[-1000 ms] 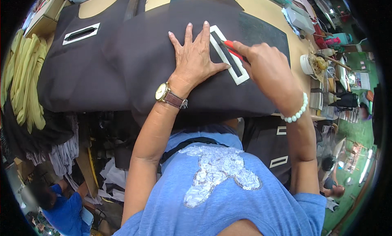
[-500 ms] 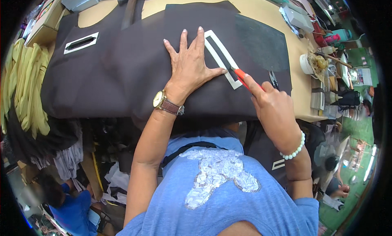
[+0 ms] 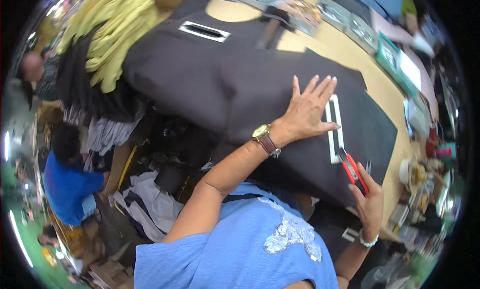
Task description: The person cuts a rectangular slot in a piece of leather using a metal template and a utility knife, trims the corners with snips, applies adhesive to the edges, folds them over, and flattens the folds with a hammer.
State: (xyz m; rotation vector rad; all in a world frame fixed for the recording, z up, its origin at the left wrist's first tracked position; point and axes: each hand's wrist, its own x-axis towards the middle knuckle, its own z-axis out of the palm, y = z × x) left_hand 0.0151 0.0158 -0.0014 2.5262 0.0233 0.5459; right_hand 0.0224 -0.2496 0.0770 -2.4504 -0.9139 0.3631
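My left hand (image 3: 305, 114) lies flat with fingers spread on a large dark sheet of material (image 3: 260, 89), its thumb across a long white rectangular frame (image 3: 336, 109) with a dark slot inside. In my right hand (image 3: 369, 201) is a red utility knife (image 3: 356, 175), its tip at the near end of the white frame. Small thread snips (image 3: 369, 166) lie on the dark sheet just beyond the knife. A second white-edged slot (image 3: 205, 32) sits on the sheet's far left part.
A hammer (image 3: 270, 33) rests at the far side of the sheet. Yellow cloth strips (image 3: 112, 34) hang at the table's left. Clear boxes (image 3: 361, 31) line the back of the table (image 3: 345, 54). A person in blue (image 3: 70, 189) sits at lower left, beside cloth pieces (image 3: 150, 204).
The view has swung, so everything sits farther right and tilted. My right hand holds the knife farther back, fingers less curled over it; the left hand still presses beside the frame.
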